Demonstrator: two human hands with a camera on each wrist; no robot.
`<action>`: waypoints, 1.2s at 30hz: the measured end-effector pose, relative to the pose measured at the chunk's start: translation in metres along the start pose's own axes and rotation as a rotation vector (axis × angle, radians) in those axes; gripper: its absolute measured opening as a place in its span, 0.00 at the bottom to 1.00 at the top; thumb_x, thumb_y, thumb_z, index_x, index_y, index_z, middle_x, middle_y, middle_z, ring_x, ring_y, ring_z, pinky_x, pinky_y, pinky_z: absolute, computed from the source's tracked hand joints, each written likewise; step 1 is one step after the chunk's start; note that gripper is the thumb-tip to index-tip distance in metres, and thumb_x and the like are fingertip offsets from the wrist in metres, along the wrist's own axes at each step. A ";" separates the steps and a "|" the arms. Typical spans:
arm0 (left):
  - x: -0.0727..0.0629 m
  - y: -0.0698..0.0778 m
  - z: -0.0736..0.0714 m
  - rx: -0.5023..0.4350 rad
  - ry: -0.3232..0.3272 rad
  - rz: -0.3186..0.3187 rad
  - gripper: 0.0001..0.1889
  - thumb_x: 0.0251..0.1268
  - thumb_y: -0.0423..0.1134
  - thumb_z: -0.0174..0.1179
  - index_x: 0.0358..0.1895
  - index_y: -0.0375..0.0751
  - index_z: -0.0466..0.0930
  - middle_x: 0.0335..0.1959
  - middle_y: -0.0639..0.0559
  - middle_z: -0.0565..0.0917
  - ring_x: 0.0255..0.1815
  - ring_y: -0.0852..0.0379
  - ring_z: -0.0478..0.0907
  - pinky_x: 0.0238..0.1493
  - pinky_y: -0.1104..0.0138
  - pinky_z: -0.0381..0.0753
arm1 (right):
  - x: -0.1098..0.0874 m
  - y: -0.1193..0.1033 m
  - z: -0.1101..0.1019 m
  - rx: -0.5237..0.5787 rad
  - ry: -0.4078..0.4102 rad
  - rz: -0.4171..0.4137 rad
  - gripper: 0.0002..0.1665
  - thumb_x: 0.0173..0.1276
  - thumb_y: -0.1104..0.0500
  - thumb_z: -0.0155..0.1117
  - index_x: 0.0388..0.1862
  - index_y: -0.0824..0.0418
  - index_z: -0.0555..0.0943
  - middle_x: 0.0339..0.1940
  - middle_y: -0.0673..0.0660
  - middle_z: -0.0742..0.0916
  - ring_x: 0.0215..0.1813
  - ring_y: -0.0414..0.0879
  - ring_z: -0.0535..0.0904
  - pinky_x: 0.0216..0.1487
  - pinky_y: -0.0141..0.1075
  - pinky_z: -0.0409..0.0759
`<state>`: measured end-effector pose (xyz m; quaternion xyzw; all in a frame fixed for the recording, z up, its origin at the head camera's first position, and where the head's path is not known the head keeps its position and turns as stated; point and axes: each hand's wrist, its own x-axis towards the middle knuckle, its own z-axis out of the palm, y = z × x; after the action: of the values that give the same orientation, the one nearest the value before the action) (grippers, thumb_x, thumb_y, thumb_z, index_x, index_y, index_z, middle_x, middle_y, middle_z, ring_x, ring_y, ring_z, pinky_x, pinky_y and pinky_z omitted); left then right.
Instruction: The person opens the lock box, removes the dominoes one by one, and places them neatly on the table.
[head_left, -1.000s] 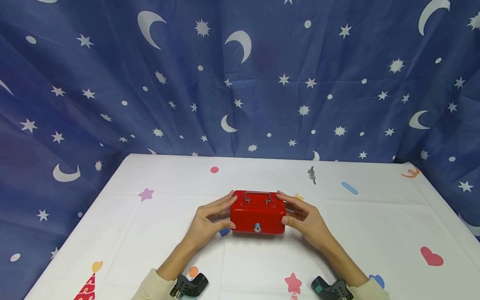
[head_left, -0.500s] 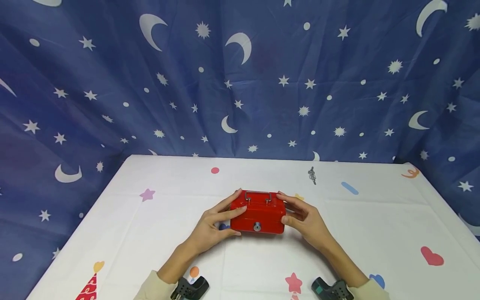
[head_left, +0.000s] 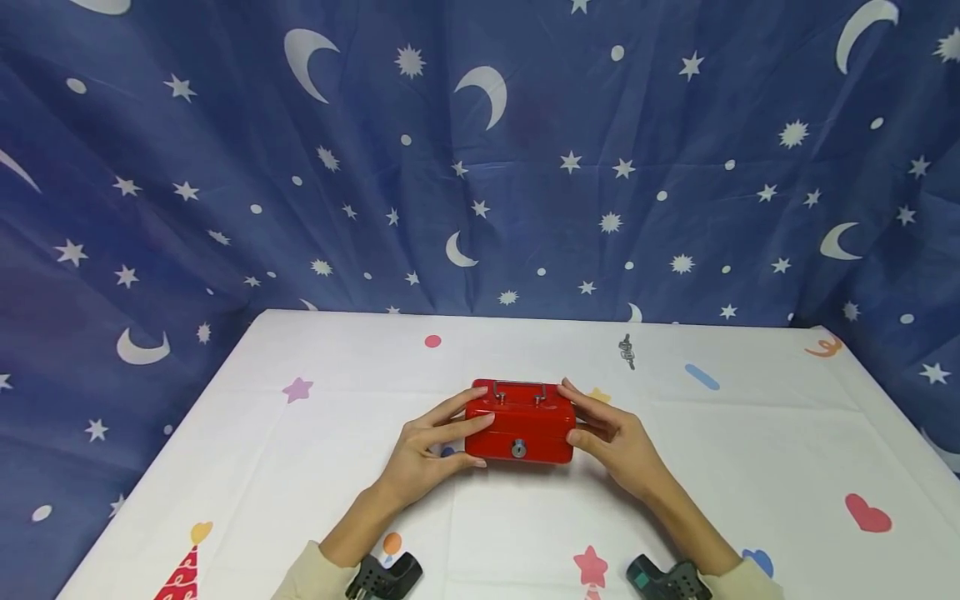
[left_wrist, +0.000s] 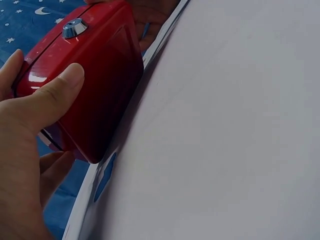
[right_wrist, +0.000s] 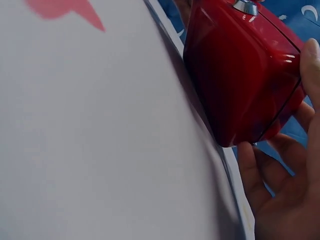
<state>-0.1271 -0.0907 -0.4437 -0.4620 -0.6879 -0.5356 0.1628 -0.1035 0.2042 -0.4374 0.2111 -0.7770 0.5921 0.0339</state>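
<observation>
A small red cash box (head_left: pixel 517 437) with a wire carrying handle (head_left: pixel 519 384) on its lid and a round silver key lock (left_wrist: pixel 74 28) in front sits between both hands, its lid down. My left hand (head_left: pixel 423 454) grips its left end, two fingers reaching over the lid and the thumb at the lower front. At the opposite end, my right hand (head_left: pixel 626 450) holds it with the thumb on the front corner and a finger on the top edge. Other fingers curl behind the ends, partly hidden. Whether the base touches the table is unclear.
A white cloth with printed shapes covers the table (head_left: pixel 360 358). Behind it hangs a blue curtain (head_left: pixel 540 200) with moons and stars. Black camera mounts (head_left: pixel 384 577) are worn at both wrists.
My left hand has shifted its fingers further over the lid and its thumb lower on the front. The right hand keeps its hold. The box has barely moved.
</observation>
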 end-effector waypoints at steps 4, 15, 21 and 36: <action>-0.002 -0.003 0.000 0.030 0.008 -0.007 0.34 0.42 0.28 0.74 0.60 0.44 0.79 0.64 0.38 0.71 0.64 0.43 0.70 0.55 0.61 0.77 | 0.000 0.000 -0.003 0.047 -0.032 0.008 0.35 0.64 0.67 0.65 0.70 0.58 0.69 0.72 0.58 0.68 0.63 0.53 0.74 0.55 0.34 0.77; 0.001 0.001 0.000 0.107 0.060 -0.012 0.33 0.37 0.27 0.75 0.56 0.40 0.81 0.60 0.32 0.74 0.62 0.38 0.70 0.50 0.46 0.77 | 0.001 -0.006 -0.003 -0.037 -0.070 -0.032 0.42 0.58 0.66 0.71 0.71 0.52 0.68 0.73 0.50 0.67 0.67 0.48 0.69 0.57 0.47 0.76; 0.014 0.024 -0.002 0.139 0.079 0.022 0.34 0.33 0.23 0.75 0.55 0.37 0.82 0.56 0.28 0.75 0.57 0.34 0.73 0.53 0.51 0.77 | 0.001 -0.028 -0.001 -0.085 -0.079 -0.069 0.41 0.57 0.68 0.71 0.71 0.60 0.67 0.72 0.57 0.68 0.69 0.53 0.66 0.56 0.54 0.74; 0.017 0.031 -0.003 0.185 0.127 0.019 0.34 0.36 0.22 0.73 0.57 0.33 0.79 0.57 0.28 0.74 0.54 0.36 0.75 0.55 0.57 0.77 | 0.004 -0.025 0.002 -0.254 -0.142 -0.123 0.45 0.65 0.63 0.64 0.77 0.54 0.55 0.70 0.63 0.68 0.60 0.53 0.76 0.56 0.55 0.76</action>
<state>-0.1122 -0.0858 -0.4121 -0.4167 -0.7182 -0.4965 0.2530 -0.0973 0.1960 -0.4142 0.2936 -0.8318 0.4693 0.0413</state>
